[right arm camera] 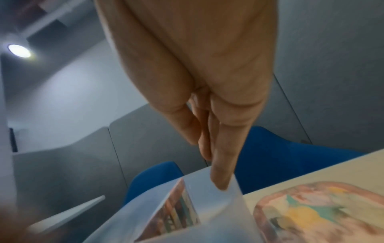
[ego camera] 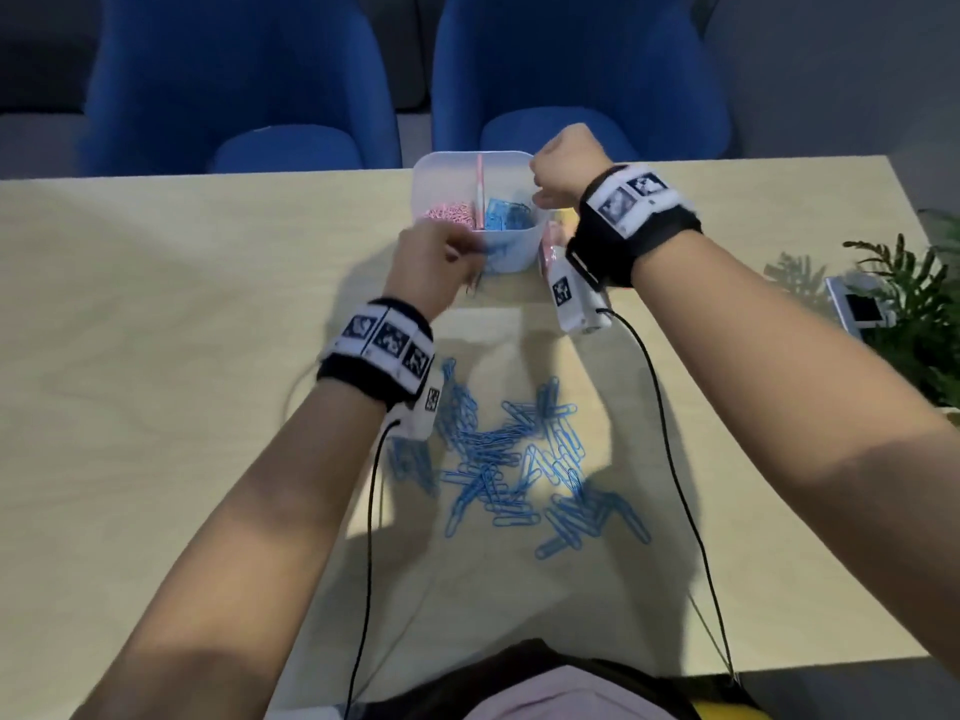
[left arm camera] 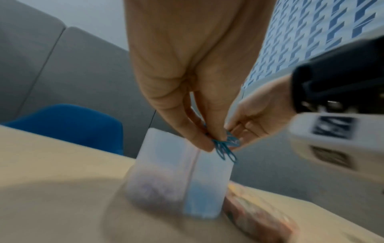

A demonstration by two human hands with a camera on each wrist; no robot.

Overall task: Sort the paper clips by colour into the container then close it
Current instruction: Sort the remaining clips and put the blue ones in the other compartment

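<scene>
Left hand (left arm camera: 187,102) pinches a few blue clips (left arm camera: 225,148) at the container's (ego camera: 511,252) near rim. Container sits between both hands: pink clips (ego camera: 451,214) left of the divider (ego camera: 480,192), blue right. Right hand (ego camera: 566,166) above its right rim, fingers straight, holding nothing visible. Lid (right arm camera: 320,212) just right of it, off. Blue pile (ego camera: 519,459) near the forearms remains unsorted. Roughly half done. No readable writing.
</scene>
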